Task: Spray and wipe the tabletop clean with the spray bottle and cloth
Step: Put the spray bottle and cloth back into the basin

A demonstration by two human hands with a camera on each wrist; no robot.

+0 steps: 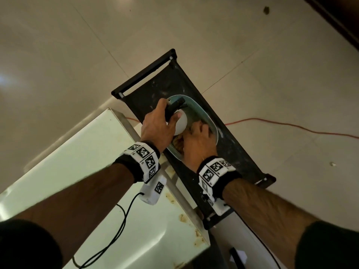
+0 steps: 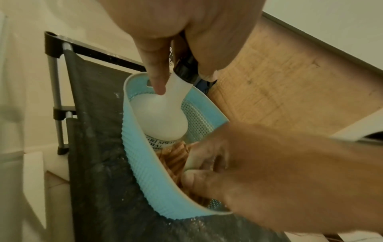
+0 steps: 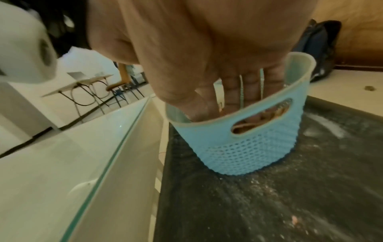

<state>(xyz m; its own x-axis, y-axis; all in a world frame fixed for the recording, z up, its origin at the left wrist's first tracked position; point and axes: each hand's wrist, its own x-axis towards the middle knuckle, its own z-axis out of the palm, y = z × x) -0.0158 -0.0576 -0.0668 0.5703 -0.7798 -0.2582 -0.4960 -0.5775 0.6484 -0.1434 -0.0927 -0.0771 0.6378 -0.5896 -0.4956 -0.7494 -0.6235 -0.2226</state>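
Both hands are in the blue basket (image 2: 145, 185) on a dusty black stand beside the glass table (image 1: 81, 152). Left hand (image 1: 155, 125) grips the white spray bottle (image 2: 161, 114) by its neck, bottle upright w/ base inside. Right hand (image 1: 198, 140) has fingers down on the striped cloth (image 2: 176, 157); grip can't be told.

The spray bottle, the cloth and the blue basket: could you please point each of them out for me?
spray bottle (image 2: 159, 114), left wrist view, on its white shoulder.
cloth (image 2: 176, 155), left wrist view, on the striped folds inside the basket.
blue basket (image 3: 238, 150), right wrist view, on its outer woven wall.
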